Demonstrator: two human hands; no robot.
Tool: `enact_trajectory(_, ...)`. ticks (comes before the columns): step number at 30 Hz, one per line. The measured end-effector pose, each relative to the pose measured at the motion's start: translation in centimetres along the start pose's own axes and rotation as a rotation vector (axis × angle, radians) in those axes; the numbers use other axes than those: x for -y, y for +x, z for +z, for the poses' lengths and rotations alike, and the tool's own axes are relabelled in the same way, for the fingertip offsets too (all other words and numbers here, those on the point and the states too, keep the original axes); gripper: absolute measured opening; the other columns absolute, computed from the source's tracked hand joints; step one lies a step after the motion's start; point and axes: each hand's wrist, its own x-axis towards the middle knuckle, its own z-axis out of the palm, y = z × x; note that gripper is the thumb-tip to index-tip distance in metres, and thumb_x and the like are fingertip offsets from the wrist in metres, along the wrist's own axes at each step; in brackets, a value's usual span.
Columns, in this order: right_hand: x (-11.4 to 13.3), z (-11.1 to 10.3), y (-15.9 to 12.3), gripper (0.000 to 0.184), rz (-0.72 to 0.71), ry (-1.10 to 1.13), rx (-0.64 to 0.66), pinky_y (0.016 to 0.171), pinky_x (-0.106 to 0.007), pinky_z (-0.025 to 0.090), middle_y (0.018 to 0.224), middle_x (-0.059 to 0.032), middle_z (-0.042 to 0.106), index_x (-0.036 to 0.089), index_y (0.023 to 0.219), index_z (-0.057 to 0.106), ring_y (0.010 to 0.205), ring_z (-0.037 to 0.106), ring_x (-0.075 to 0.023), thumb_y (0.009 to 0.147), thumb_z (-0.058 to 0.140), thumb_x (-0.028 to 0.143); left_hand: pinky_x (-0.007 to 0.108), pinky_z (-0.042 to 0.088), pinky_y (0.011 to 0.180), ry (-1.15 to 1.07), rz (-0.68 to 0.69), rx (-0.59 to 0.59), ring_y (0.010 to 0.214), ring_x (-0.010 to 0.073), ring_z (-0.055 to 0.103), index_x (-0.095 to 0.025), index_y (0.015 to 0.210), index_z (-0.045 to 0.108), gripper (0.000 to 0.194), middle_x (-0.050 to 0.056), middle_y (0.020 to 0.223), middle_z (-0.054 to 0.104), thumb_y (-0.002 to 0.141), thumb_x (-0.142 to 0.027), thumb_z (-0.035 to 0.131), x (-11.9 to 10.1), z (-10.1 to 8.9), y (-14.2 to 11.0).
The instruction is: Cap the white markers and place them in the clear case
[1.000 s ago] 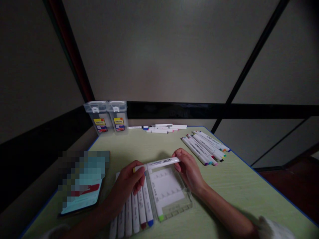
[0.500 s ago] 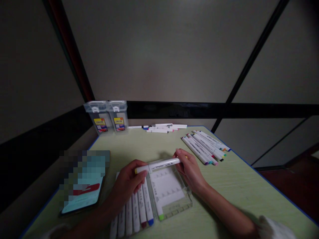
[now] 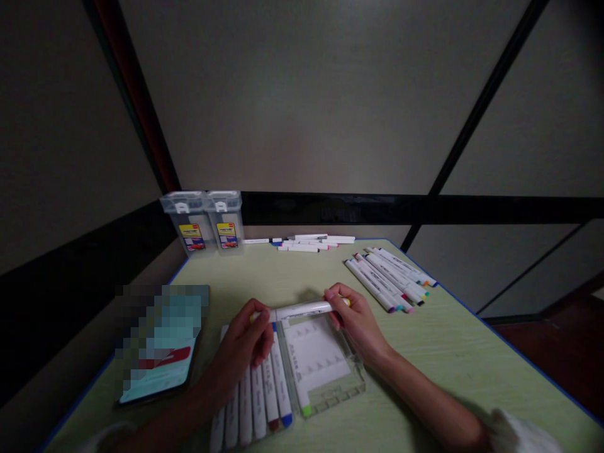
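A white marker with yellow ends is held level between my two hands. My left hand pinches its left end, and my right hand grips the other end, where a yellow tip sticks out. Below the marker lies an opened clear plastic case. Its right half holds a white card and, along the left side, one green-tipped marker. Several white markers sit side by side in the left half, partly hidden by my left hand; a blue and a dark red end show.
A phone or tablet with a lit, partly blurred screen lies at left. Two lidded clear boxes stand at the back left. Loose markers lie along the back edge, and a row of coloured-tip markers lies at right.
The marker has turned in my fingers, its printed text shifting toward the lower side. My right-hand grip has slid inward, exposing the yellow right tip. The case and other markers stay put.
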Motion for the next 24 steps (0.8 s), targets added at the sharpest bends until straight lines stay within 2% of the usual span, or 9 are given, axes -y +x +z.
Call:
enact_trajectory(16, -0.03, 0.03, -0.08, 0.027, -0.018, -0.016, 0.007, 0.042, -0.023, 0.020, 0.041, 0.0067, 0.040, 0.017, 0.062, 0.048, 0.040, 0.030, -0.0076, 0.075, 0.054, 0.040, 0.017, 0.024, 0.037, -0.039, 0.020, 0.020, 0.034, 0.0054, 0.030, -0.020, 0.060, 0.036, 0.026, -0.010, 0.039, 0.040, 0.079, -0.037, 0.043, 0.31, -0.35, 0.26)
enact_trajectory(24, 0.15, 0.06, -0.08, 0.024, 0.004, 0.006, 0.028, 0.042, -0.022, 0.021, 0.047, 0.0063, 0.040, 0.018, 0.066, 0.049, 0.043, 0.031, -0.0077, 0.071, 0.059, 0.039, 0.018, 0.022, 0.038, -0.075, -0.019, -0.010, 0.036, 0.0061, 0.029, -0.020, 0.059, 0.036, 0.031, -0.010, 0.040, 0.038, 0.077, -0.044, 0.042, -0.11, -0.22, 0.13)
